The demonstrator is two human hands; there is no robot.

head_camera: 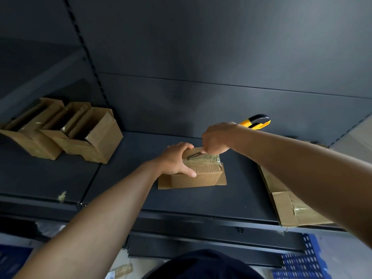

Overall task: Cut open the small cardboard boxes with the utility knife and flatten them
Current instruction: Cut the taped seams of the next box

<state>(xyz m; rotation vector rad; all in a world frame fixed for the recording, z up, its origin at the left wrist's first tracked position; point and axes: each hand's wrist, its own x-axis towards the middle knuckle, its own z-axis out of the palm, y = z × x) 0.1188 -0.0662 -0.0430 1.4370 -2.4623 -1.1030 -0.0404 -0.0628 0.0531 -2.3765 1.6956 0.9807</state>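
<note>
A small brown cardboard box, sealed with clear tape on top, sits in the middle of a dark metal shelf. My left hand grips the box's left end, thumb on the near side and fingers over the top. My right hand holds a yellow and black utility knife. Its blade lies on the taped top seam near my left fingers.
Several open cardboard boxes stand at the back left of the shelf. Flattened cardboard lies at the right under my right forearm. A tape scrap sits near the front edge. A blue perforated crate is below right.
</note>
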